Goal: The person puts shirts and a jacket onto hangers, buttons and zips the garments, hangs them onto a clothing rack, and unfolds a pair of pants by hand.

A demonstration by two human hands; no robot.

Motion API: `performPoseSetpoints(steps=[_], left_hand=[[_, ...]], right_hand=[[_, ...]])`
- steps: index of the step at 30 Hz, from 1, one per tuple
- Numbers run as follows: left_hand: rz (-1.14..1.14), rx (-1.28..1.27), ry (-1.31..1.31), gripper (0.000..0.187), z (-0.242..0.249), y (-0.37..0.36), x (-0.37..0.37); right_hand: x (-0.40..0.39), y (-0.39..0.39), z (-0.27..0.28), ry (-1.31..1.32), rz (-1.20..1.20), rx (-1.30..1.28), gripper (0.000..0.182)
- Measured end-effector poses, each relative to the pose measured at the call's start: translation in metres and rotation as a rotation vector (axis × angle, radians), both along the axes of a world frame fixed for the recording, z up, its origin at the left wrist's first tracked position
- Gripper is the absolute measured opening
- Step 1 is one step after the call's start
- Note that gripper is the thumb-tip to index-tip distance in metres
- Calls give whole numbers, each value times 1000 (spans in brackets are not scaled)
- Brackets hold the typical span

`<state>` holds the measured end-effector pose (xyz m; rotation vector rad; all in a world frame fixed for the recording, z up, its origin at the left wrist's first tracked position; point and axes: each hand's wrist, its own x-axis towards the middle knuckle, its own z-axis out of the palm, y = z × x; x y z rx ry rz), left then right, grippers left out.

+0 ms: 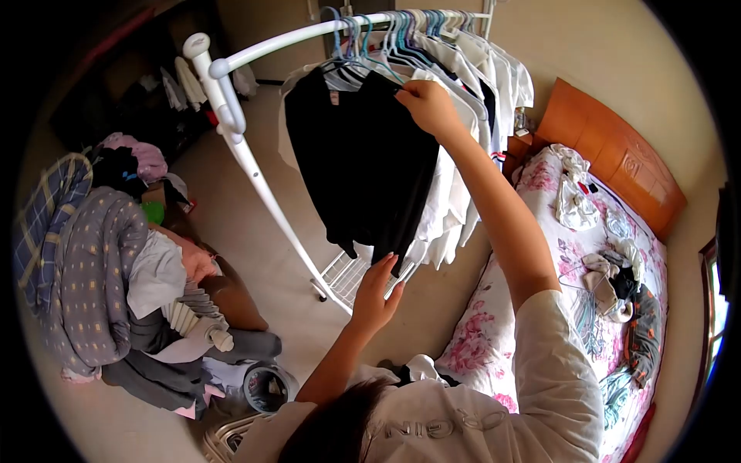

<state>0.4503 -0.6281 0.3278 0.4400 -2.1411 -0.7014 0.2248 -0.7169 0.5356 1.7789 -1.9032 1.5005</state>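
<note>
A black long-sleeved top (359, 147) hangs on a hanger at the near end of the white clothes rack (270, 50). My right hand (429, 106) is closed on its shoulder at the right side, fingers pinched together. Lower down, my left hand (377, 297) is at the bottom of the top, with dark cloth between its fingers and thumb. Behind the black top, several white shirts (444, 193) hang close together on blue and pale hangers (401, 35).
A wire shelf (343, 278) forms the rack's base. Heaped bedding and clothes (100, 270) lie at the left, beside a grey bin (268, 386). A floral bed (478, 332) at the right carries loose clothes (610, 282) and has a wooden headboard (610, 154).
</note>
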Motion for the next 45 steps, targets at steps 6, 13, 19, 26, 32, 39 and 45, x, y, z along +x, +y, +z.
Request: performPoseSetpoints(steps=[6,13,19,26,32,39,45], left_hand=[[56,68,-9,33,-20,-1,27],[6,56,-66,27,-32,3,19],[-61,79,-90,25,-41,9,-8],[-261,131,-160,21,-46,22,-79],[-512,113,-235,17,-52,45,-178],[-812,24,-309,14,-58,97,-300],[-1015,16,-392,15,-65,147,-356]], right_hand=[[-3,-14,-36,-27,-156,-53,19],[-15,-27,-44,18,-292,-155,17],[-15,11,-67,198,-237,-209,32],[-48,156,-220,39,-402,-123,41],[-52,339,-388,-378,-843,363,37],[-56,474,-448,-590,-1117,452,35],[-121,462,-445,-700,-1193,301,34]])
